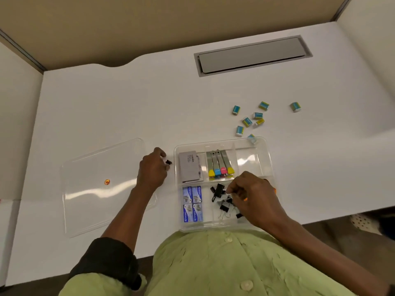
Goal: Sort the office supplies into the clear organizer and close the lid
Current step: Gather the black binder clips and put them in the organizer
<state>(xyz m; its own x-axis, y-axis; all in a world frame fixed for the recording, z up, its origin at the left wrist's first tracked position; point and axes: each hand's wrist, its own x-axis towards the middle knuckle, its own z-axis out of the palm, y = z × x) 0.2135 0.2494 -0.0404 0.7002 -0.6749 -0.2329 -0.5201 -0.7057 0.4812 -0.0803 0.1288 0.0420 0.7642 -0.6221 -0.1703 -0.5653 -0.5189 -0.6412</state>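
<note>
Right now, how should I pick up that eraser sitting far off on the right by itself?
Pinch the lone eraser across its two long sides, coming straight down from above. It lies flat on the desk with nothing beside it, so fingers fit either side.

Right hand [254, 195] covers the near-right compartment of the clear organizer [269, 159] — only orange slivers of its contents [275, 190] show, kind indeterminable. Fingertips lie among the binder clips [223, 201]; grasp not discernible. One eraser [251, 138] is blurred behind the organizer's far wall. Print on the staple boxes [192, 204] is illegible. Small dark item [168, 162] at the left hand [152, 167] — contact unclear.
</note>
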